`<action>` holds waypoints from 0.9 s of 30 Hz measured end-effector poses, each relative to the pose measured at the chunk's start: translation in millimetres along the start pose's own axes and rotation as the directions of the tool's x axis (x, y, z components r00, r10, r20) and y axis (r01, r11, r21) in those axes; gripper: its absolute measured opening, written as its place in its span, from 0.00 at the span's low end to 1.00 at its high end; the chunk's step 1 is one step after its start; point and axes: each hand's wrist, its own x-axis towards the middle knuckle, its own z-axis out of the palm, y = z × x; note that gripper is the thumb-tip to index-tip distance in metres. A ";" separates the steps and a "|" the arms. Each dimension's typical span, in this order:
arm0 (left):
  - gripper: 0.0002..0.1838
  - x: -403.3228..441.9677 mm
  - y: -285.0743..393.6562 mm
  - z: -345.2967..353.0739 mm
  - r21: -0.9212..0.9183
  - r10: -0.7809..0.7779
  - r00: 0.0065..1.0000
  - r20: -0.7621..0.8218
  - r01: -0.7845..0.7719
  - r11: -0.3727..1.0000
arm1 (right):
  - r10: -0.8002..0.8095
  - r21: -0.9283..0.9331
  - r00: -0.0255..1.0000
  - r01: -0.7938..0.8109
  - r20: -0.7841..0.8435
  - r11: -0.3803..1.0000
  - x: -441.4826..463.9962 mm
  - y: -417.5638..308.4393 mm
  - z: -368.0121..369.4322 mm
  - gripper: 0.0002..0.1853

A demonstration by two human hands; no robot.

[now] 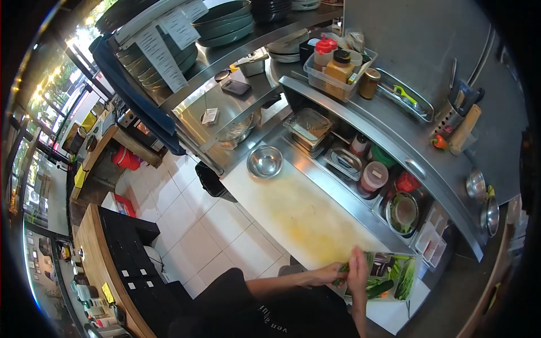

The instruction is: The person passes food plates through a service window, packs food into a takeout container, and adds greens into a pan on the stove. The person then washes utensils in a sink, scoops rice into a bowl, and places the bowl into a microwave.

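Over the near right end of the white cutting board (270,200), my two hands are close together. My left hand (327,275) is closed around a small bunch of green vegetable (342,270), whose exact kind is too small to tell. Upright beside it, my right hand (357,271) has its fingers pressed together and meets the same bunch. Just right of my hands is a container of vegetables (416,276), with a dark green cucumber or zucchini (378,289), leafy greens (404,281) and a bit of orange showing. Part of this container is hidden by my right hand and forearm.
A steel bowl (265,161) stands at the board's far end. Behind the board run lidded steel pans (344,163) and a sauce tub (373,177) under a curved steel shelf (383,124). A black bin (211,180) stands on the tiled floor to the left.
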 end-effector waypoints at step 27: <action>0.17 -66.0 -7.0 13.3 0.484 -0.050 0.961 -0.270 0.181 0.856 | 0.361 0.033 0.439 -0.597 -0.823 0.802 -141.9 75.1 -134.2 0.21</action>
